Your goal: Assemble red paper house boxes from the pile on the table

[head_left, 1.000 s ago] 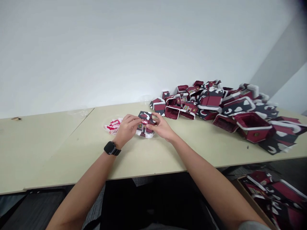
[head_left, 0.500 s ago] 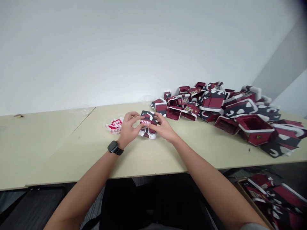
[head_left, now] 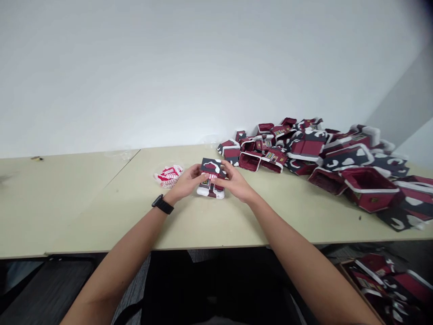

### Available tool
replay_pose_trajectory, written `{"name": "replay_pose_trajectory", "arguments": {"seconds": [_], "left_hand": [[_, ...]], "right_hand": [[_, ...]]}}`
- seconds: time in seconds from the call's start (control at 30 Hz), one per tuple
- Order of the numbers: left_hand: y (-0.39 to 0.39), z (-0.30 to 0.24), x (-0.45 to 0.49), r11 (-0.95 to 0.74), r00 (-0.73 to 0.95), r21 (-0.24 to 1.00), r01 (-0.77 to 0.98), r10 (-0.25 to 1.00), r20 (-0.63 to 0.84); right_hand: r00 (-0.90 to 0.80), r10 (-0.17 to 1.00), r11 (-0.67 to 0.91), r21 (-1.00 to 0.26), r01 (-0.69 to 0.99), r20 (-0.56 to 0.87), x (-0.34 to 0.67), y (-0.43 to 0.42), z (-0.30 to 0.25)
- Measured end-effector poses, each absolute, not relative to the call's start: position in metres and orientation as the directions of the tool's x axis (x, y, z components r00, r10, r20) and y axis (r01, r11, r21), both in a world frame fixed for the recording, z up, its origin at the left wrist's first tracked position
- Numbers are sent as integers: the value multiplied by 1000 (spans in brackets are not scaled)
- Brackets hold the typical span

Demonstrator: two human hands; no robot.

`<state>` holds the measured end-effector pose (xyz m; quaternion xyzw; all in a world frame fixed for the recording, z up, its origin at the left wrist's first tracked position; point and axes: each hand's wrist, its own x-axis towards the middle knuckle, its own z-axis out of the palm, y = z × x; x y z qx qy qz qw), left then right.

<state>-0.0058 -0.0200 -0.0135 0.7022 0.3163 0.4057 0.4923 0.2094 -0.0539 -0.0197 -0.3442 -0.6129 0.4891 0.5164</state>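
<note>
Both hands (head_left: 186, 180) (head_left: 235, 180) meet near the middle of a pale cream table (head_left: 101, 221), their grip clamped from either side on a small printed card house (head_left: 211, 178). The left hand takes one side and the right hand the other, and their fingers (head_left: 223, 169) hide much of the house, so how its panels join cannot be made out. A black roof panel with white snow shapes shows at the far side. Below it are glimpses of burgundy wall, a small yellow window and a white lower edge at the tabletop.

Just left of the left hand lies a crumpled red-and-white printed piece (head_left: 168, 176), not touching either hand; its material is hard to tell. A black watch (head_left: 162, 204) circles the left wrist.

To the far right sprawls a heap of similar houses (head_left: 314, 158), with hollow burgundy boxes, white rims and black snow-patched roofs overlapping so densely that the individual pieces cannot be counted. Near the far edge, a faint clear film (head_left: 117, 154) is barely visible. Below the table at near right, a cardboard box (head_left: 352, 282) holds more such pieces, cut off by the frame.
</note>
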Motion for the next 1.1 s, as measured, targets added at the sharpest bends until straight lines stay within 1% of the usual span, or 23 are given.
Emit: {"name": "replay_pose_trajectory", "arguments": {"seconds": [0.17, 0.33, 0.43, 0.53, 0.67, 0.77, 0.87, 1.1], "left_hand": [[-18, -18, -5, -340, 449, 936, 90, 853, 266], [-17, -23, -2, -357, 401, 924, 141, 874, 276], [-18, -24, -1, -348, 391, 928, 134, 879, 273], [-19, -24, 0, -351, 376, 930, 109, 880, 288], [-18, -23, -2, -331, 402, 940, 83, 874, 272], [-18, -21, -4, -308, 430, 950, 55, 866, 255], [-18, -20, -6, -332, 446, 943, 39, 850, 280], [-19, -22, -7, -371, 481, 920, 127, 834, 270]], "right_hand": [[-218, 932, 274, -957, -96, 288, 208, -52, -22], [-243, 915, 303, -947, -109, 321, 206, -55, -19], [-251, 918, 290, -951, -112, 309, 206, -54, -19], [-249, 909, 314, -942, -120, 334, 207, -51, -22], [-261, 890, 358, -927, -110, 374, 208, -50, -25], [-256, 901, 335, -936, -105, 351, 208, -53, -24], [-224, 920, 307, -947, -96, 321, 208, -56, -20], [-202, 920, 324, -942, -84, 335, 208, -53, -22]]}}
